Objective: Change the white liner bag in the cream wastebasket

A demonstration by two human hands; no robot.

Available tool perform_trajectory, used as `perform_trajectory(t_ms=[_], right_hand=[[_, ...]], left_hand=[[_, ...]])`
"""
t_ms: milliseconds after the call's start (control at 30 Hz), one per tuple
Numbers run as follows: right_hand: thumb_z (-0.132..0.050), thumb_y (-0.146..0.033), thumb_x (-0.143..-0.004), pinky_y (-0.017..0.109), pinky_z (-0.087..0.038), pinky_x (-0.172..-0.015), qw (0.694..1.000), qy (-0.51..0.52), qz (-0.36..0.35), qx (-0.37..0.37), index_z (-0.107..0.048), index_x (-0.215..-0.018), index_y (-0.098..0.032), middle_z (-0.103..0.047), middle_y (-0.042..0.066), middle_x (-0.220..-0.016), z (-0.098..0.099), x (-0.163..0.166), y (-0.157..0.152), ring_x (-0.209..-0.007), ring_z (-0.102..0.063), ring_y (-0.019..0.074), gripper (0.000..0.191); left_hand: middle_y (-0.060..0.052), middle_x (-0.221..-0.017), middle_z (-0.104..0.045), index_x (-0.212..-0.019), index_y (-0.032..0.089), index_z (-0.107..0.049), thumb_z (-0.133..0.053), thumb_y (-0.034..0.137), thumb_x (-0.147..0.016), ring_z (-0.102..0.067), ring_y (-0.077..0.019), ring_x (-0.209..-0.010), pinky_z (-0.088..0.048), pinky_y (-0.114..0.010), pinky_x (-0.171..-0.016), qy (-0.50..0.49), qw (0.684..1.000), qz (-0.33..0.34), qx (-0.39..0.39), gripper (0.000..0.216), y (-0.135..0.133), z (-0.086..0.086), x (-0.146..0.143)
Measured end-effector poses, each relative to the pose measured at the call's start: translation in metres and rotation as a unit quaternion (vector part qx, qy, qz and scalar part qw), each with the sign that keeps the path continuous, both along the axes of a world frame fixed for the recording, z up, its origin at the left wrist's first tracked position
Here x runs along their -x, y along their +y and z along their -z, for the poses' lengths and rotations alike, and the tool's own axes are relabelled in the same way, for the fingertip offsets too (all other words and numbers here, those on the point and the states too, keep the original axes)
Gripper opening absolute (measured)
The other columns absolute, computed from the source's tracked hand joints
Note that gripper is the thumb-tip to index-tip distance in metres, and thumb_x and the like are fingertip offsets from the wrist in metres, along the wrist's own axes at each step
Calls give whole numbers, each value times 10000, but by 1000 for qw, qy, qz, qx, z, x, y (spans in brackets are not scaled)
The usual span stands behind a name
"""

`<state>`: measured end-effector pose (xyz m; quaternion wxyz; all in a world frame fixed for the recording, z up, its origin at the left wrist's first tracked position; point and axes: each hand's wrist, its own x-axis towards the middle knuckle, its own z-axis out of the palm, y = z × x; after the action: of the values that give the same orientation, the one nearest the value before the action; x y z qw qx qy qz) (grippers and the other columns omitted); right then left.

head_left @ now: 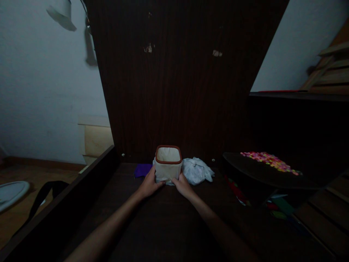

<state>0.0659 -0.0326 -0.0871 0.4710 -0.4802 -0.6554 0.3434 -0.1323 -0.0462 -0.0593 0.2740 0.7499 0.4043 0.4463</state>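
A small white trash bin (168,172) with a brown rim stands upright near the dark back panel, a pale plastic bag lining its inside and hanging over its outer wall. My left hand (149,183) grips its lower left side, thumb across the front. On the lower right side, my right hand (184,185) holds it the same way. Fingers behind the bin are hidden. Just to the right sits a tied white plastic bag (196,171) with something bulky in it. A purple piece of cloth or plastic (142,170) lies left of the bin.
A tall dark wooden panel (174,91) rises behind the bin. A raised dark board (62,193) edges the left side. To the right, a curved dark shelf (245,167) carries many small pink and yellow pieces (272,162). A white lamp shade (62,14) hangs upper left.
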Motion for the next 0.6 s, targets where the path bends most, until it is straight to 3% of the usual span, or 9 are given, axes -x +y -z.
perform_trajectory(t_ms=[300,600], right_hand=[[-682,-240,-683,502,-307,-1199,1000,4,-7,3,-403,-1438,-200,-553,142,-1431,1,-15,3,-1359,-495,309,806],[-709,-328,-749,509,-317,-1194,999,-2,-39,4,-412,-1461,-194,-537,148,-1459,1,-29,1,-1375,-487,307,783]], left_hand=[[-150,-1368,-595,-1383,157,-432,-752,272,-745,-575,-321,-1253,-453,-492,-1090,-1,1000,-4,8,723,2,-1,-2],[-147,-1371,-580,-1381,171,-445,-772,268,-741,-549,-321,-1271,-425,-505,-1114,-3,1000,-3,7,725,7,4,-3]])
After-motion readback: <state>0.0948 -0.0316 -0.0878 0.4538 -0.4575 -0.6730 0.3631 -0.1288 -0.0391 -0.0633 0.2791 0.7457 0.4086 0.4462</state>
